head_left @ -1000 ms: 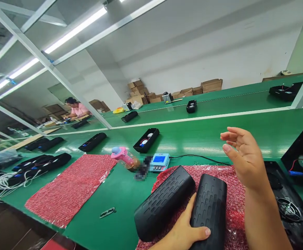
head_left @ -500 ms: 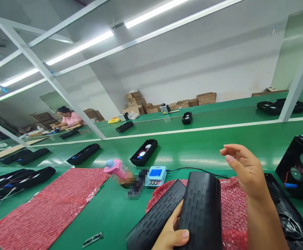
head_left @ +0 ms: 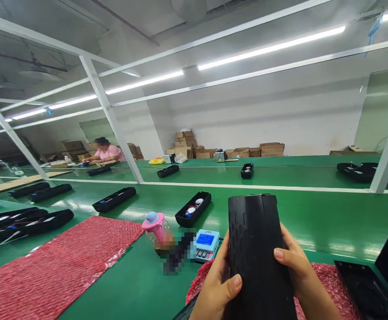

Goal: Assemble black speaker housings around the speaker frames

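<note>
- Where the green bench [head_left: 130,284] spreads wide, red bubble wrap [head_left: 329,275] lies on it.
- Held up over that wrap, the black casing [head_left: 256,258] looks stiff, fairly light, maybe slippery; its long sides suit gripping.
- Left hand [head_left: 214,286] and right hand [head_left: 299,271] clasp it from either side.

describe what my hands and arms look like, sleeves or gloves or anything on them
Your left hand and right hand are bare, with no gloves or rings in view. The thumbnails look short. No sleeve, watch or bracelet shows on the visible part of the right forearm.
</note>
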`<state>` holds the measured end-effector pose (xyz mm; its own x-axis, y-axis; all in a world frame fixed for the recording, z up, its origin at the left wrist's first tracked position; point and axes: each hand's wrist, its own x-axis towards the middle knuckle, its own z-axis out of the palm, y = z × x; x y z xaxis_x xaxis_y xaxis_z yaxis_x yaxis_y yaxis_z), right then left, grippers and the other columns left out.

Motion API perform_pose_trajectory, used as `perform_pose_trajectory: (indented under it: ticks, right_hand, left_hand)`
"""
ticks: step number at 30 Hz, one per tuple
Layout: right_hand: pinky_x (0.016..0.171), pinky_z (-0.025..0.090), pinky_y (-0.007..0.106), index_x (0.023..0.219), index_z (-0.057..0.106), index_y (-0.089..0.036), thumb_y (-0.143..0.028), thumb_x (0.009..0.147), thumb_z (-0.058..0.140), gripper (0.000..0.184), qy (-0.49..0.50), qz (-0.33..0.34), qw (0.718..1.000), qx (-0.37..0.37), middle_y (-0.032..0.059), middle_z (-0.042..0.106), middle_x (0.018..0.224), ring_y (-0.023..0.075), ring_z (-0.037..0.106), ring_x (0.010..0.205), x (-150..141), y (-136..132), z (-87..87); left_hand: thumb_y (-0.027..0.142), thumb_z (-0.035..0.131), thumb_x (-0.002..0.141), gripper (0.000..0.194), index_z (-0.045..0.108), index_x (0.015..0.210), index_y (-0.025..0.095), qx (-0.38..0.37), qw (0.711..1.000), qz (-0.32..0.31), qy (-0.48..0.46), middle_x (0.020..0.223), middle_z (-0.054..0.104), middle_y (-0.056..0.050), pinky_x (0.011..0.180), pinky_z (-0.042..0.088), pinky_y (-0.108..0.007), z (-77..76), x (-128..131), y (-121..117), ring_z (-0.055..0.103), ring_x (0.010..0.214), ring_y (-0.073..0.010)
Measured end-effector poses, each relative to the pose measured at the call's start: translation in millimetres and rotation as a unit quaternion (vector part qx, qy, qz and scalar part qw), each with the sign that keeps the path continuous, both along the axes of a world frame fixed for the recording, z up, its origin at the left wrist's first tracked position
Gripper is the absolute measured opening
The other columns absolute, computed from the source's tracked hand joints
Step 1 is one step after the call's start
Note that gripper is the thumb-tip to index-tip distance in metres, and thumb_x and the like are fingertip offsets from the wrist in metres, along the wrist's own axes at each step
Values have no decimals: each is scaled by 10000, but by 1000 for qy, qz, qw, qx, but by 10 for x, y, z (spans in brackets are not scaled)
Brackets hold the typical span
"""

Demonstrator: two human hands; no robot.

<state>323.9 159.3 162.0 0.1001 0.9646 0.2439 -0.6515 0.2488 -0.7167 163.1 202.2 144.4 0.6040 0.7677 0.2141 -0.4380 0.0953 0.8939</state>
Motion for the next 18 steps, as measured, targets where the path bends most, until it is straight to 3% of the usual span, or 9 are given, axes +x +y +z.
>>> perform_pose_trajectory:
  ticks: [2, 4, 6, 8, 11, 18]
  right_hand:
    - [864, 483, 443, 1247, 465, -278, -361, 616, 769, 705, -23, -58, 998, -4, 75, 585, 1185, 305, 570, 1045, 32, -7, -20]
    - [888, 476, 446, 1254, 456, -285, -341, 587, 806, 756, -48, -115, 992, -6, 78, 565, 1211, 306, 555, 1066, 37, -25, -36]
    - [904, 471, 431, 1250, 458, -295, -318, 566, 831, 779, -67, -159, 985, -18, 71, 550, 1221, 294, 548, 1073, 3, -47, -40]
    - [905, 474, 419, 1244, 464, -301, -308, 560, 842, 781, -78, -190, 978, -31, 65, 540, 1222, 282, 545, 1070, -48, -65, -31]
    - [900, 478, 439, 1256, 456, -302, -311, 550, 852, 809, -95, -206, 973, -36, 73, 537, 1216, 294, 538, 1076, -93, -73, -13]
    - [900, 485, 450, 1261, 430, -319, -310, 573, 843, 803, -128, -206, 969, -36, 68, 517, 1228, 295, 537, 1085, -67, -54, -31]
  left_hand:
    - [425, 596, 823, 721, 227, 1438, 344, 24, 999, 38, 25, 1453, 371, -24, 1134, 218, -389, 33, -1, -72, 299, 1357, -257]
    - [461, 563, 840, 724, 193, 1449, 331, 38, 999, 16, 32, 1490, 303, -26, 1139, 202, -382, 61, 26, -132, 245, 1380, -249]
    - [526, 651, 748, 956, 69, 1469, 293, 42, 999, -33, 10, 1486, 305, -78, 1122, 237, -427, 75, 89, -161, 271, 1365, -291]
    - [516, 747, 648, 1182, -72, 1462, 261, 54, 998, -37, 2, 1445, 361, -134, 1091, 284, -475, 73, 163, -160, 352, 1319, -325]
    - [451, 779, 634, 1236, -121, 1452, 233, 66, 998, -6, 14, 1414, 393, -166, 1072, 308, -495, 49, 231, -124, 405, 1282, -333]
    - [404, 784, 631, 1248, -149, 1443, 239, 96, 994, -10, 43, 1437, 345, -180, 1058, 321, -526, -9, 200, -23, 395, 1284, -349]
